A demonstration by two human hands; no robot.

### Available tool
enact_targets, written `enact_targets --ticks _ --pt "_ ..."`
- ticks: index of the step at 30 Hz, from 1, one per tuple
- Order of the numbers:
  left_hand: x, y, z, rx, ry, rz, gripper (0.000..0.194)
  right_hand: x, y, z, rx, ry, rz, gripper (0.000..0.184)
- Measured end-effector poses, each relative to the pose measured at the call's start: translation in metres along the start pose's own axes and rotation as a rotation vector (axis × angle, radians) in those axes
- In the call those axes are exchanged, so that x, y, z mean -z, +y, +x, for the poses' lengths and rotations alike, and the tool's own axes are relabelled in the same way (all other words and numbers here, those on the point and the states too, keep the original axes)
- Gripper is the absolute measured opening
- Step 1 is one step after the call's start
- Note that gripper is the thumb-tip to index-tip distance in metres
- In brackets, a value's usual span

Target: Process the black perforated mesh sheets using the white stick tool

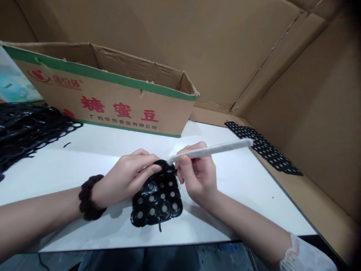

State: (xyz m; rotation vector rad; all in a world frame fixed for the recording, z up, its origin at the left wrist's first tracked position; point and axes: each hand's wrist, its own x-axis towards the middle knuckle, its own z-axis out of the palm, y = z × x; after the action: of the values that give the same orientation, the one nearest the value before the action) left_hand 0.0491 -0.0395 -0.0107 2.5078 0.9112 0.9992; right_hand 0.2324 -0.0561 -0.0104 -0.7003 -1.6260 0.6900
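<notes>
My left hand (pixel 131 173), with a dark fuzzy band at the wrist, is closed on the far edge of a black moulded sheet (pixel 158 201). The sheet has rows of round cups with pale dots, and a thin black strand hangs from its near edge. In my right hand (pixel 199 175) is a slim white pen-like tool (pixel 222 148), gripped like a pencil and slanting up to the right. Its lower end meets the sheet's far right corner, close to my left fingertips. The tip itself cannot be made out.
A cardboard box (pixel 118 101) with a green rim and red lettering stands behind my hands on the white table (pixel 234 177). Black ring-holed sheets (pixel 25 130) are piled at left. A dotted black strip (pixel 263 148) lies at right by cardboard walls (pixel 307 113).
</notes>
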Motion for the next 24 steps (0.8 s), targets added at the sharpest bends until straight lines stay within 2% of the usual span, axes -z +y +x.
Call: enact_targets --ticks 5,14,21,24 --pt "0.0021 -0.0001 0.0025 0.037 -0.051 -0.021 0.025 0.0018 0.0012 -0.0023 -0.042 0.028 0.107 0.009" --pt "0.0014 -0.0017 0.0014 0.058 -0.060 -0.033 0.027 0.0012 0.0050 -0.0037 0.001 0.025 -0.016 0.005" --pt "0.0008 -0.0025 0.0017 0.091 -0.066 -0.082 0.029 0.0018 0.0046 -0.0016 0.136 -0.025 -0.169 0.007" --pt "0.0007 -0.0028 0.0019 0.102 -0.076 -0.088 0.030 0.0027 0.0042 -0.0017 0.146 -0.034 -0.179 0.009"
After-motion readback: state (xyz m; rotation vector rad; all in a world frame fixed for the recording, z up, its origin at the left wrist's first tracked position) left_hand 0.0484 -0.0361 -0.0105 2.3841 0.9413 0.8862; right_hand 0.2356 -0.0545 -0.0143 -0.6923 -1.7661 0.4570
